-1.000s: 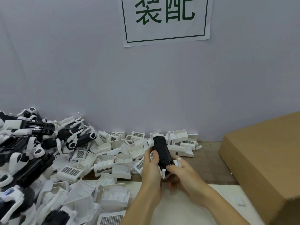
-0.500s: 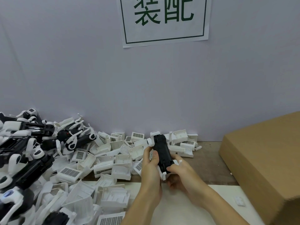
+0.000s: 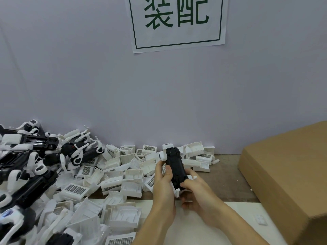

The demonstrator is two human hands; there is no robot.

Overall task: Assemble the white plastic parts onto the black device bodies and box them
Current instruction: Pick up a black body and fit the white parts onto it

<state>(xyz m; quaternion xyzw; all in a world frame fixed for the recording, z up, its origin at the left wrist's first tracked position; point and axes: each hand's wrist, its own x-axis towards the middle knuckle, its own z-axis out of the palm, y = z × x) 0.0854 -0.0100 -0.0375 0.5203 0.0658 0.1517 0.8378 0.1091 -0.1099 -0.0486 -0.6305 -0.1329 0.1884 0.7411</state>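
Both hands wrapped round 1 long black plastic device body (image 3: 175,167), held upright-tilted above the desk (image 3: 224,175) in front of the pile. Left hand (image 3: 163,184) gripping its left flank, thumb laid across the face; right hand (image 3: 196,190) clamped on the lower end, fingers curled underneath. Compared with a second ago, barely shifted: body tipped a touch more upright, right thumb drawn lower toward the bottom edge. Probably a white piece being seated at that lower end, so assembly of this unit under way and not yet ready for boxing.

Body glossy black, narrow, ribbed on its face; white plastic clips (image 3: 165,151) already showing at the top and left shoulder, small white tabs poking out near the right fingers.

Further out: heap of loose white plastic shells with grille panels (image 3: 113,175) to the left, stacked black-and-white assembled units (image 3: 26,156) beyond, brown cardboard box (image 3: 286,174) at right, green-lettered paper sign (image 3: 177,22) on the wall.
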